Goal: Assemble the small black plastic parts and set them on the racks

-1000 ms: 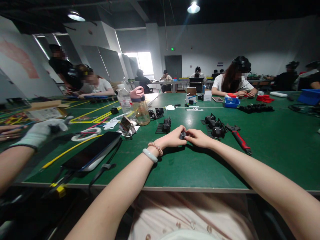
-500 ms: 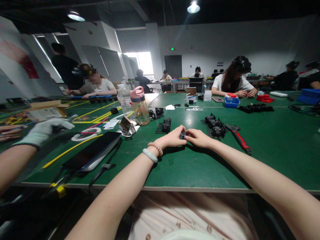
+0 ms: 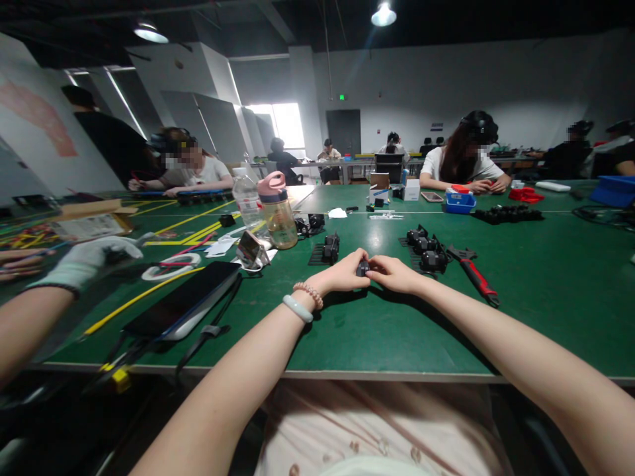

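Standing person (image 3: 106, 145) has shifted leftward. Left hand (image 3: 344, 272) keeps a small black part (image 3: 362, 268) gripped between thumb and fingers; right hand (image 3: 394, 272) pinches it from the other side. Below both, the table (image 3: 381, 337) gives room to its near edge (image 3: 387, 376). Wrench (image 3: 473, 277) lies further right.

The part (image 3: 363, 269) is black. The table (image 3: 540, 284) is plain green; the wrench (image 3: 477, 277), red and black. The bangle (image 3: 297, 309) is pale green, the beads (image 3: 312, 293) pinkish brown. The flask (image 3: 282, 226) is amber with a pink lid (image 3: 272, 186), the tub (image 3: 459, 203) blue.
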Action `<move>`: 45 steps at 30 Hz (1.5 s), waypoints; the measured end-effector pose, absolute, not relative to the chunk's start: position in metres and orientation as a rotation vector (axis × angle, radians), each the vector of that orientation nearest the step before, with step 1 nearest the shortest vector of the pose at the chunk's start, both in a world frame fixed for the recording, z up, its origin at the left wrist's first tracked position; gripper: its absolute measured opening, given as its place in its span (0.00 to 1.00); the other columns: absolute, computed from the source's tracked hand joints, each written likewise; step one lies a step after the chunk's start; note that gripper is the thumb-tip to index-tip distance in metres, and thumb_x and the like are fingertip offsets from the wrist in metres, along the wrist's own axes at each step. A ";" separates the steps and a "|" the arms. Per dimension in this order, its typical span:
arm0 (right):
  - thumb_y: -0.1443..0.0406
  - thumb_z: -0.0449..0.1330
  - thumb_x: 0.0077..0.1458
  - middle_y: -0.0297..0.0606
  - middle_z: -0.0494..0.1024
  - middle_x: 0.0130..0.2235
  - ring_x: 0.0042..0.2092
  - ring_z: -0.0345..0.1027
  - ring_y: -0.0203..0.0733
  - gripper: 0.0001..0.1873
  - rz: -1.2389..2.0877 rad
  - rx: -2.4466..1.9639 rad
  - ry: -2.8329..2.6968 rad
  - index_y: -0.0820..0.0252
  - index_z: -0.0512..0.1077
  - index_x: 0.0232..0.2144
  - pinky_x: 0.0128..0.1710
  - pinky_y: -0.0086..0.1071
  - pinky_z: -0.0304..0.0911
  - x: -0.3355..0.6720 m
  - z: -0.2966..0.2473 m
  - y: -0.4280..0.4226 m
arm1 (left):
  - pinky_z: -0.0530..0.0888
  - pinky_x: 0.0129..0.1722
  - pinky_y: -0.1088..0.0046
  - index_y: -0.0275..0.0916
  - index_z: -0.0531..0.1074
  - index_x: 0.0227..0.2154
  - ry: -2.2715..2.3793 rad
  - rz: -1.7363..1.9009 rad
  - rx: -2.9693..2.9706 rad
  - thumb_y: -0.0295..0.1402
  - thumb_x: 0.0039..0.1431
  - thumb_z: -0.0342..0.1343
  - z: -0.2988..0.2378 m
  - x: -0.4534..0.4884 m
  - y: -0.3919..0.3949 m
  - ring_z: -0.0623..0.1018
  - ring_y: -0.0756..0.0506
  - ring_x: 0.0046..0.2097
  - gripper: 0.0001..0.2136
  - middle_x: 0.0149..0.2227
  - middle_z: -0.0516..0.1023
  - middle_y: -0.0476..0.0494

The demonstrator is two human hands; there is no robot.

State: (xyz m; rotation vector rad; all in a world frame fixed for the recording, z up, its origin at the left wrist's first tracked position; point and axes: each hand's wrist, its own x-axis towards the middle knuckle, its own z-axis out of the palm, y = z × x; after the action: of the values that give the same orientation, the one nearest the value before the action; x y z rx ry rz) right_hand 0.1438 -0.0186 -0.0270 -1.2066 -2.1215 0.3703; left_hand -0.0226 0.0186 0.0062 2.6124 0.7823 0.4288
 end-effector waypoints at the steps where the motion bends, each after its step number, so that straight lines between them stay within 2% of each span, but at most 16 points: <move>1: 0.61 0.51 0.49 0.37 0.69 0.32 0.31 0.60 0.34 0.11 0.369 -1.208 -2.123 0.64 0.65 0.32 0.30 0.27 0.54 0.144 -0.027 -0.018 | 0.64 0.31 0.74 0.36 0.57 0.38 0.783 0.429 2.614 0.34 0.40 0.50 0.006 -0.023 0.019 0.65 0.50 0.33 0.19 0.33 0.63 0.48; 22: 0.61 0.48 0.51 0.38 0.70 0.32 0.32 0.61 0.34 0.12 0.382 -1.231 -2.110 0.63 0.66 0.32 0.32 0.28 0.54 0.141 -0.025 -0.019 | 0.64 0.32 0.74 0.36 0.57 0.39 0.833 0.405 2.616 0.34 0.40 0.50 0.003 -0.022 0.020 0.65 0.49 0.33 0.20 0.33 0.63 0.47; 45: 0.61 0.51 0.49 0.37 0.69 0.31 0.30 0.60 0.33 0.11 0.363 -1.221 -2.121 0.64 0.65 0.32 0.30 0.27 0.54 0.142 -0.026 -0.020 | 0.64 0.31 0.73 0.36 0.57 0.38 0.790 0.427 2.598 0.33 0.40 0.50 0.005 -0.023 0.020 0.65 0.49 0.33 0.19 0.33 0.63 0.48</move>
State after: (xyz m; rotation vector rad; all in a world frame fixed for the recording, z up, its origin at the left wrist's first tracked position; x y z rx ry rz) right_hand 0.1424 -0.0200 -0.0258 -1.2206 -2.1213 0.3627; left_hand -0.0227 0.0198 0.0049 2.5977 0.7897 0.4270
